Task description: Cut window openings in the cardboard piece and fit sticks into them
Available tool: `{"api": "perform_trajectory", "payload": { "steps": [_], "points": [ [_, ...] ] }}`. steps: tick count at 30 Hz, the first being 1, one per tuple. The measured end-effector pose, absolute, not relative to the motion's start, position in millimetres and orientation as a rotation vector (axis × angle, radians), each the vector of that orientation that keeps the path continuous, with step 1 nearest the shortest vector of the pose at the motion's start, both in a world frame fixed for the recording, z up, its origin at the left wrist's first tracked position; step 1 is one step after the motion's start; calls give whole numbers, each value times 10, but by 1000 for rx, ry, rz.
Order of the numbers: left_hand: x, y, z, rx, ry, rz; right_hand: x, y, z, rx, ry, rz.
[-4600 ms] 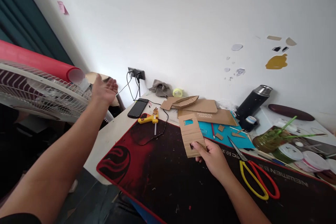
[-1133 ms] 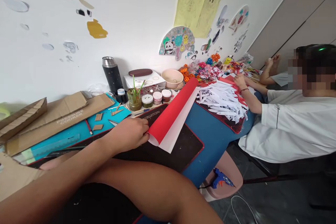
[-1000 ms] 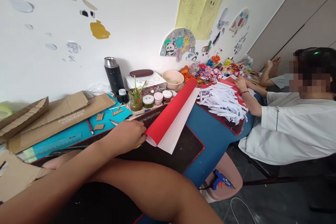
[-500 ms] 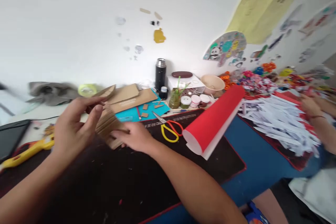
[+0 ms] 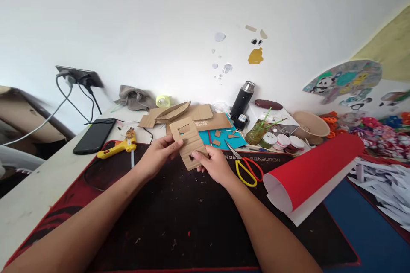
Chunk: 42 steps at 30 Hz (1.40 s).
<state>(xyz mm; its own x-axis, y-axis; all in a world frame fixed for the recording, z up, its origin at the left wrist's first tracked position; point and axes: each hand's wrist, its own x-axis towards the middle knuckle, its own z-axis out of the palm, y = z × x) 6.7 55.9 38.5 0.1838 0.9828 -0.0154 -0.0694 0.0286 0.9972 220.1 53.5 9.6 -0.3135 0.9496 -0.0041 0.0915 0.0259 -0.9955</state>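
Hands (image 5: 158, 153) (image 5: 217, 164) both pinched on cardbd pc (image 5: 192, 141), long axis slanted, far end up-L

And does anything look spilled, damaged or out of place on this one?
Only minor litter: pale bits and a red speck lie scattered on the dark mat, like unswept scraps. The cardboard piece held in the left hand and right hand looks deliberately cut through rather than torn.

Left of the cardboard piece (image 5: 191, 143) lie the glue gun (image 5: 117, 150), then phone (image 5: 95, 137); right, scissors (image 5: 238, 158), then paper roll (image 5: 315, 172).
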Motion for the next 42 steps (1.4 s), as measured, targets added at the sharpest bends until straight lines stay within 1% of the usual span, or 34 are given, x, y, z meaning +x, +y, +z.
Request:
{"api": "perform_trajectory", "payload": {
  "steps": [4, 7, 18, 23, 30, 38, 42],
  "points": [
    [64, 574, 372, 1103, 1028, 1114, 2210, 547, 135, -1039, -1508, 1454],
    [39, 598, 338, 1059, 1011, 1119, 2219, 563, 153, -996, -1451, 1435],
    [57, 590, 282, 1031, 974, 1134, 2217, 553, 167, -1009, -1456, 1439],
    [43, 582, 279, 1079, 1028, 1132, 2191, 517, 185, -989, -1508, 1502],
    [85, 531, 309, 1161, 1012, 1028, 2241, 568, 149, -1039, -1467, 1331],
    [117, 540, 281, 1058, 970, 1058, 2235, 566, 122, -1046, -1430, 1317],
    [129, 524, 330, 1112, 1011, 1069, 2210, 553, 102, -1016, -1368, 1398]
  ]
}}
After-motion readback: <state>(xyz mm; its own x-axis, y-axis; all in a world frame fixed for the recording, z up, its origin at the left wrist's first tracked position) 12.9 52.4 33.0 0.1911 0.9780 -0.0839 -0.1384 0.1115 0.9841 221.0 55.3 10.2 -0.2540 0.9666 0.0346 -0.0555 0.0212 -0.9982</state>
